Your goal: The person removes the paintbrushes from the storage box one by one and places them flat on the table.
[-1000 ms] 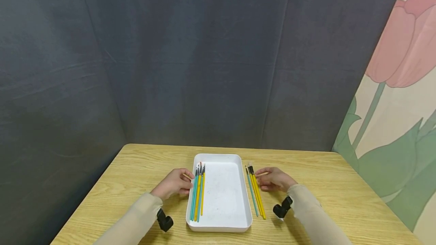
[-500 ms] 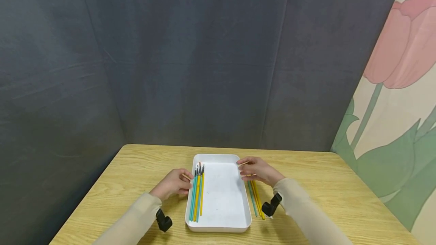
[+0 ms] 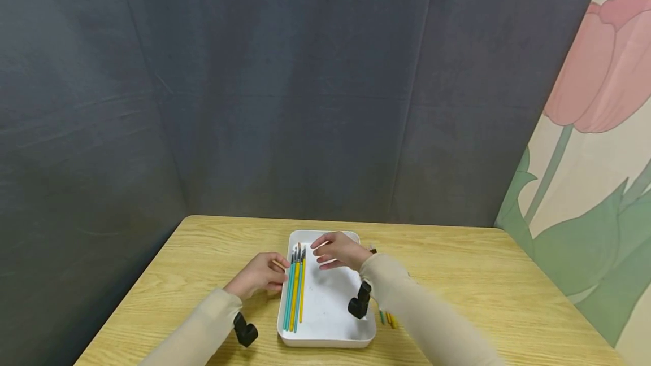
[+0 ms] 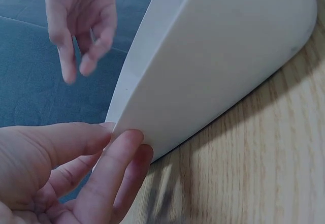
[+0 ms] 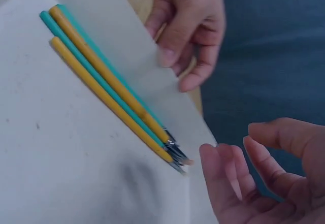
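Brushes (image 3: 295, 292) lie inside tray (image 3: 328, 312) along its left side, left hand (image 3: 258, 275) pinching that rim, best held firm; right hand (image 3: 338, 250), empty, fingers loose over tray's far half, should probably lower straight, avoiding bristles.

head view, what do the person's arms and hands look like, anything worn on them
The left sleeve and right sleeve are long, cream-coloured and plain, with no visible pattern. Below them sit a small, chunky black left wrist camera and a matching right wrist camera. The left hand and right hand are bare.
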Tool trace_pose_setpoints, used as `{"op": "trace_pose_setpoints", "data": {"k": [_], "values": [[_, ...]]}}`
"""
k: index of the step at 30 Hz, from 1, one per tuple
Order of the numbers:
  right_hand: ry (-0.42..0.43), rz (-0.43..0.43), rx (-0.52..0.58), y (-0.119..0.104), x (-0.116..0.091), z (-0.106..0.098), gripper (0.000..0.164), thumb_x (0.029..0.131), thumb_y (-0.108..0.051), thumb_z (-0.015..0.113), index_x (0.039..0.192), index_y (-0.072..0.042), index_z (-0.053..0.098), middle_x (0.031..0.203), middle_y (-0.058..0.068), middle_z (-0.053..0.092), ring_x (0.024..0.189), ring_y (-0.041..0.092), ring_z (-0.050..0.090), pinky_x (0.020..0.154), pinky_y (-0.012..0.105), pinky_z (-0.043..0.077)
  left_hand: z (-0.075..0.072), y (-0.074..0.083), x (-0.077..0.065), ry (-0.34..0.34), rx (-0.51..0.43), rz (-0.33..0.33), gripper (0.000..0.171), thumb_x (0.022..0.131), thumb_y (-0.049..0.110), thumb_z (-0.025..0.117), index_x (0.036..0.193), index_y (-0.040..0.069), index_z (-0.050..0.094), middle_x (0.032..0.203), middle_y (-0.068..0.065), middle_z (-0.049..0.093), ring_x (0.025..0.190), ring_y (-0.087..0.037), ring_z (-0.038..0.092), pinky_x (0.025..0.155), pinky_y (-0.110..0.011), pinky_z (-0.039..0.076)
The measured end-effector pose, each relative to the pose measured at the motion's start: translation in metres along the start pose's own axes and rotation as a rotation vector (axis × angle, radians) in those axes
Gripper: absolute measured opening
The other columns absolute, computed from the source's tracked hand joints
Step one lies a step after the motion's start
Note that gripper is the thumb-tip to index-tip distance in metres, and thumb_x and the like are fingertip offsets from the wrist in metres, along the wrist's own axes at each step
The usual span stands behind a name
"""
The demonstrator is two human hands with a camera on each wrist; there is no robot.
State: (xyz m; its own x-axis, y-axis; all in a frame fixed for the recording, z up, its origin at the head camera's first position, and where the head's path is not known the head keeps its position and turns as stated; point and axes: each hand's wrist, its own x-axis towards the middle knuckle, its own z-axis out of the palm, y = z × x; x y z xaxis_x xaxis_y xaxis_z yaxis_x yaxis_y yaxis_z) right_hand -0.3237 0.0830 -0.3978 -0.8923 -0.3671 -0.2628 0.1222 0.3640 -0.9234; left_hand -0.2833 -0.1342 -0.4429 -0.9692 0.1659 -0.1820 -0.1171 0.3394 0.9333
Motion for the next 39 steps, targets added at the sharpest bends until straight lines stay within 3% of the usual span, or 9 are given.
{"op": "trace_pose_setpoints", "data": {"k": [9, 17, 30, 39], "values": [[0.048, 0.084, -0.058, 0.013, 0.019, 0.027, 0.020, 0.086, -0.001, 0.065, 0.105, 0.003, 0.063, 0.089, 0.012, 0.066, 0.075, 0.019, 0.062, 0.075, 0.037, 0.059, -0.001, 0.002, -0.001, -0.006, 0.005, -0.001, 0.025, 0.085, -0.005, 0.066, 0.109, -0.005, 0.058, 0.088, -0.013, 0.058, 0.069, -0.017, 0.060, 0.060, -0.029, 0.057], [0.073, 0.088, -0.080, 0.026, 0.036, 0.036, 0.018, 0.081, 0.005, 0.064, 0.099, 0.002, 0.064, 0.069, 0.005, 0.055, 0.056, 0.012, 0.054, 0.057, 0.026, 0.057, -0.001, 0.002, -0.001, -0.014, 0.000, 0.012, 0.026, 0.085, -0.006, 0.066, 0.109, -0.006, 0.057, 0.087, -0.013, 0.057, 0.068, -0.017, 0.059, 0.060, -0.028, 0.056], [0.147, 0.085, -0.148, 0.028, 0.037, 0.049, 0.018, 0.073, 0.013, 0.067, 0.088, 0.003, 0.065, 0.070, 0.006, 0.059, 0.051, 0.011, 0.053, 0.051, 0.021, 0.053, -0.001, 0.002, -0.001, -0.019, 0.001, 0.005, 0.025, 0.085, -0.006, 0.065, 0.109, -0.006, 0.057, 0.087, -0.013, 0.058, 0.068, -0.016, 0.060, 0.058, -0.027, 0.056], [0.162, 0.062, -0.222, 0.022, 0.034, 0.053, 0.021, 0.070, 0.016, 0.069, 0.087, 0.006, 0.062, 0.075, 0.008, 0.059, 0.052, 0.013, 0.053, 0.053, 0.025, 0.055, -0.003, 0.003, -0.001, -0.033, -0.014, 0.012, 0.026, 0.085, -0.006, 0.065, 0.110, -0.007, 0.056, 0.087, -0.013, 0.058, 0.068, -0.016, 0.060, 0.059, -0.028, 0.056]]}}
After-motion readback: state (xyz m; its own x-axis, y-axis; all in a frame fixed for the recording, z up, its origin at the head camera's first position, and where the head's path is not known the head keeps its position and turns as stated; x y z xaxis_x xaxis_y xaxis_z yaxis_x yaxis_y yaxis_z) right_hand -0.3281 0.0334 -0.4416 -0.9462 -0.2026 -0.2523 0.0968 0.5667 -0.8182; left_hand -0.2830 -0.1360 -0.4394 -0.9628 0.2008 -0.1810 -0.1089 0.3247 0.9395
